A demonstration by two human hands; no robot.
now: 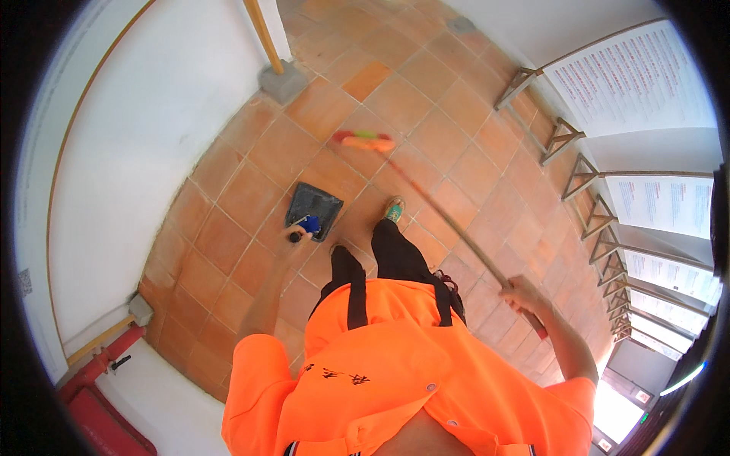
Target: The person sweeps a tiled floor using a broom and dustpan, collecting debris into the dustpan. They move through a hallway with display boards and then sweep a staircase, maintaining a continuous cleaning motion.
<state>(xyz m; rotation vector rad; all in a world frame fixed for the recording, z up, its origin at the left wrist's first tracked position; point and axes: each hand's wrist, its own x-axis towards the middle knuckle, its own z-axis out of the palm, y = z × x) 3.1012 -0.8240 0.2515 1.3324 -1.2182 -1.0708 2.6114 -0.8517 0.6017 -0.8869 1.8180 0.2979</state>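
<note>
Two tools gripped: square dark-grey dustpan (316, 202) in my left hand (299, 233); brown-shafted broom (365, 142), red-orange-green head blurred, in my right hand (523, 295).

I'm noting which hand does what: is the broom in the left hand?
No, the right hand grips the broom, while the left hand holds the dustpan.

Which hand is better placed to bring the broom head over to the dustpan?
Probably the right hand: it already grips the broom near the top of its stick. The left hand is busy holding the dustpan.
</note>
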